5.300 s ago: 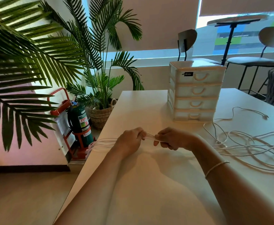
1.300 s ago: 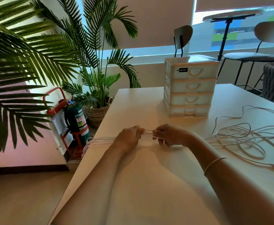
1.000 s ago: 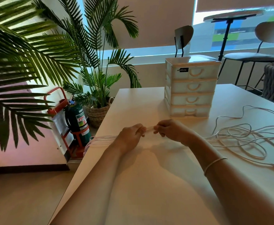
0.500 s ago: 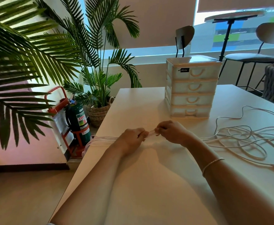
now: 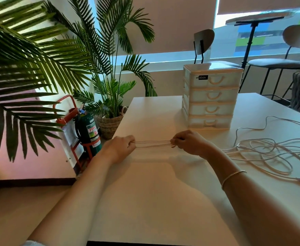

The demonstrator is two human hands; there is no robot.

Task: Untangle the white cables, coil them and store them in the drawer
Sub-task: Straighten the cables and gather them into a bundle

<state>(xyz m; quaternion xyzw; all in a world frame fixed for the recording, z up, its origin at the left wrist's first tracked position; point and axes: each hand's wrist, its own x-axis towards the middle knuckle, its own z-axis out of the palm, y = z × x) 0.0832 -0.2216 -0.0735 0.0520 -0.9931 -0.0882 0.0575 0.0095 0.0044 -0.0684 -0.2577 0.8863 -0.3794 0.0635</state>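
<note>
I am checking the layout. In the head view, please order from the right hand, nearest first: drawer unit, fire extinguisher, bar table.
From the right hand:
1. Drawer unit, just behind it on the table.
2. Fire extinguisher, left, on the floor.
3. Bar table, far back right.

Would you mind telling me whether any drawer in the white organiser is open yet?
None is open. All four fronts of the organiser sit flush with its frame.

Left hand (image 5: 120, 148) and right hand (image 5: 188, 143) pinch white cable strands (image 5: 152, 144) taut; loose cables (image 5: 270, 151) on table (image 5: 154, 201).
</note>
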